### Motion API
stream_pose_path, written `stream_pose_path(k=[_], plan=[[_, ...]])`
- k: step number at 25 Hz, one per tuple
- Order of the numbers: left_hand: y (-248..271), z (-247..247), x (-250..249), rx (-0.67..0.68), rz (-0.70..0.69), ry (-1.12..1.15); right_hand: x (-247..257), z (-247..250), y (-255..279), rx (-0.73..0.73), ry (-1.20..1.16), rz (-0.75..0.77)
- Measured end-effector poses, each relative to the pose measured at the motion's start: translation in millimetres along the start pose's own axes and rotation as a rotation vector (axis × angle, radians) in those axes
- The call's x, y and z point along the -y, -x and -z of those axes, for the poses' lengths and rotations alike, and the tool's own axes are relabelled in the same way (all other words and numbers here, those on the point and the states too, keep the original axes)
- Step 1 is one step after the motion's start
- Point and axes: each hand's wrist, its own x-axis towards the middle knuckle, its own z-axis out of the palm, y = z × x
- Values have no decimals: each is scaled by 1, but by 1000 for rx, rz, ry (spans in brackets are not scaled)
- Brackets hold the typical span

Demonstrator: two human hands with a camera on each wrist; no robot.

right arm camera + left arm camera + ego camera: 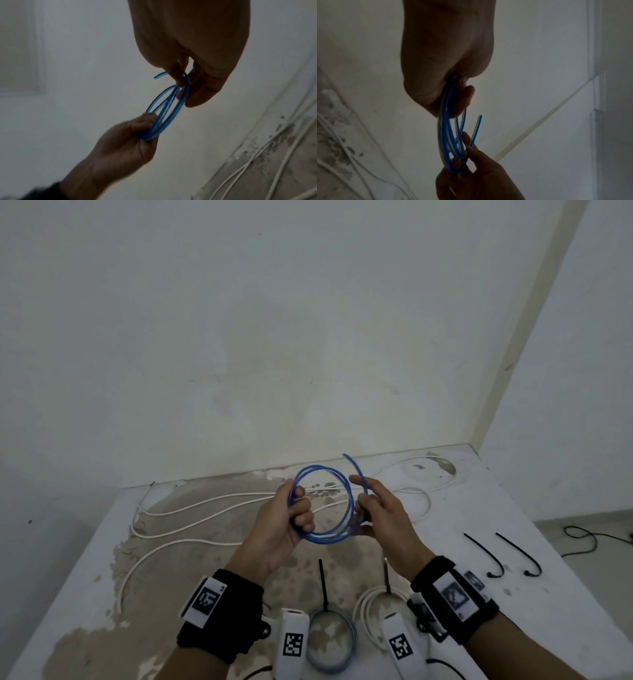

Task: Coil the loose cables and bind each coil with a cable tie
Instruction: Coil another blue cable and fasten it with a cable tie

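Observation:
A blue cable coil (329,470) of several loops is held above the table between both hands. My left hand (287,518) grips its left side with curled fingers, seen also in the left wrist view as blue cable coil (445,121). My right hand (373,508) pinches the right side of the blue cable coil (164,106); the cable's free end (351,462) sticks up past the fingers. Two black cable ties (479,553) lie on the table to the right.
A long loose white cable (205,501) snakes across the stained table (548,611). Near the front edge lie a tied blue coil (347,642) and a tied white coil (368,607), each with a black tie. A wall rises behind; a black cord (589,539) lies on the floor at right.

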Motion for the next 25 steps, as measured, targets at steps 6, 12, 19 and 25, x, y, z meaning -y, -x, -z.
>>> stream_pose_path(k=[6, 12, 19, 25], plan=[[1, -6, 2, 11, 24, -88, -8, -14, 3, -135, 310, 236], [-1, -6, 1, -49, -4, -132, 0, -16, 5, -15, 125, 185], [-2, -8, 12, -201, -422, -959, -5, -13, 4, 18, 279, 207], [-10, -6, 23, -254, -650, -1219, -5, -10, 4, 125, 407, 221]])
